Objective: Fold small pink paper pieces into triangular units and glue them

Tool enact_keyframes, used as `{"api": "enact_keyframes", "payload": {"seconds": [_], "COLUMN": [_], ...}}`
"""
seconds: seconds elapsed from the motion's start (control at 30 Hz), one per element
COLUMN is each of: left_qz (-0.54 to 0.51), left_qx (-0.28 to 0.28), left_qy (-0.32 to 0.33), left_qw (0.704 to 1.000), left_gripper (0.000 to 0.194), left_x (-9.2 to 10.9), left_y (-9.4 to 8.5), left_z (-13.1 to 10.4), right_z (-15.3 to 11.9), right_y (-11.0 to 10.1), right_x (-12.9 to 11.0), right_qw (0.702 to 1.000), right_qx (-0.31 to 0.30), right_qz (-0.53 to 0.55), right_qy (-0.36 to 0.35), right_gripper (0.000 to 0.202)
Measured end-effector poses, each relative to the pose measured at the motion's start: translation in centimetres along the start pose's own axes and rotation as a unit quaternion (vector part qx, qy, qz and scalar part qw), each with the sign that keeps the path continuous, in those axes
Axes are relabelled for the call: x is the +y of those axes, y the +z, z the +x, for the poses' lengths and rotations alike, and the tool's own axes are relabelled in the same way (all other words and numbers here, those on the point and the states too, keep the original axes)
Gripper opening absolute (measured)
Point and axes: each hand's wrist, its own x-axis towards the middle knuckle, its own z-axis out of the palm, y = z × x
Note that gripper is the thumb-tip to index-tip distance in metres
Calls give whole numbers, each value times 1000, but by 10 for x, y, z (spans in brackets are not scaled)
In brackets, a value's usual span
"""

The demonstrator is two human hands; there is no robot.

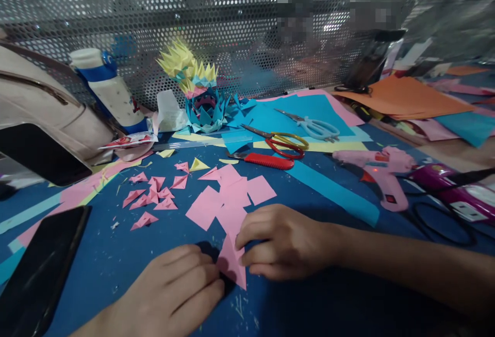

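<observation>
A pink paper triangle [232, 263], a folded square, lies on the table between my two hands. My left hand [174, 288] comes from the lower left, its fingers curled together at the triangle's left edge; the thumb is hidden. From the other side, the bent fingers of my right hand [278, 244] close on the right edge of the same paper. Just beyond the hands lie several flat pink paper squares [203, 207], overlapping. To their left is a loose group of small folded pink paper pieces [153, 192].
Behind the squares lie a red-handled cutter [268, 161], red-and-yellow scissors [286, 142] and light blue scissors [317, 127]. A paper model [207, 107] and a bottle [112, 89] stand at the back. A pink glue gun [381, 169] with cables lies right; a phone [42, 270] left.
</observation>
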Motion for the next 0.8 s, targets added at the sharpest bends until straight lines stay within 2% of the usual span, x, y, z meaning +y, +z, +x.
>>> {"api": "enact_keyframes", "payload": {"seconds": [0.1,0.13,0.2,0.27,0.3,0.33,0.4,0.57,0.8], "left_qz": [18,34,74,88,89,89,86,86,73], "left_qx": [21,-17,-40,-118,-131,-113,-113,-144,-145], "left_qy": [17,47,77,73,75,87,96,79,88], "left_qw": [999,998,993,986,985,986,985,983,983], "left_gripper": [41,41,47,47,45,40,32,35,32], "left_x": [0,0,-1,-2,-3,-3,-4,-1,-3], "left_y": [-1,-2,-5,-7,-8,-8,-7,-5,-6], "left_z": [-10,-12,-17,-19,-20,-21,-23,-23,-19], "right_z": [-1,-1,-1,-1,-1,-1,-1,-2,-1], "right_y": [-1,-1,-2,-3,-2,-2,-2,-2,-3], "right_x": [2,2,3,4,4,5,5,6,5], "right_qw": [1000,1000,999,999,999,999,998,999,999], "right_qx": [0,-2,-4,-1,2,6,12,-1,13], "right_qz": [13,20,32,41,44,48,54,53,48], "right_qy": [6,7,7,5,2,-2,-6,1,0], "right_gripper": [18,16,15,15,15,14,13,9,12]}}
